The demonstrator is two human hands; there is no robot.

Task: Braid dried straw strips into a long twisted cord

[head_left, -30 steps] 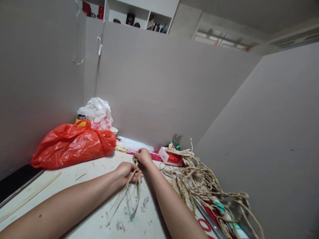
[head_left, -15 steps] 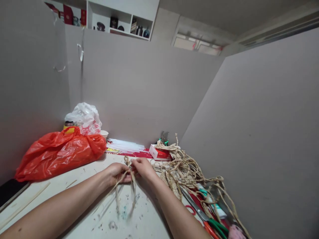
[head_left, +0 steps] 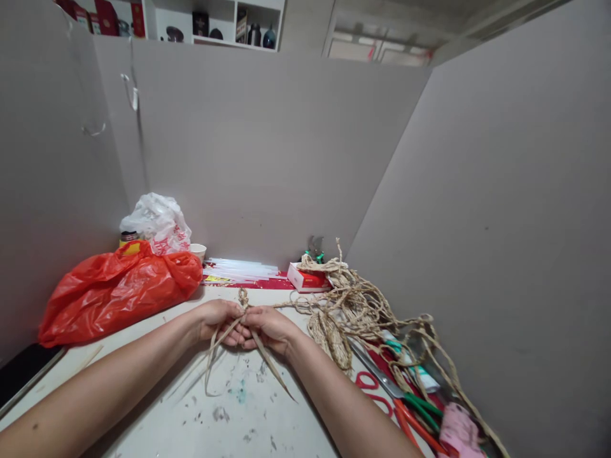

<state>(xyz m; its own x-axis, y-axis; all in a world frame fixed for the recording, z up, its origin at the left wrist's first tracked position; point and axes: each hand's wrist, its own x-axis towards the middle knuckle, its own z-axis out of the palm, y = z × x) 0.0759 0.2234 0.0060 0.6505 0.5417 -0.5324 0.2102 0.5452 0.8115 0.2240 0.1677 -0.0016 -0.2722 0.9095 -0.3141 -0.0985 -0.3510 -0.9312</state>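
Both hands meet over the middle of the table, pinching a straw cord (head_left: 243, 296) between them. The cord has a small looped, knotted end that stands up above the fingers. My left hand (head_left: 221, 321) is closed on its left side, with thin loose strands hanging down past the fingers. On the other side, my right hand (head_left: 268, 326) grips it with thumb and fingertips, and a flat strand (head_left: 274, 369) trails from under it toward the lower right. A length of cord runs from behind my right hand to a heap of twisted straw cord (head_left: 358, 302).
A red plastic bag (head_left: 124, 289) lies at left, a white bag (head_left: 160, 222) behind it. White sticks (head_left: 241, 270) and a red-and-white box (head_left: 308, 278) stand along the back. Large shears (head_left: 391, 385), red-handled scissors (head_left: 367, 381) and a pink cloth (head_left: 458, 427) are at right.
The view has tilted down and shifted slightly. My hands have drawn closer together around the cord, and the strand under my right hand now swings out to the lower right.
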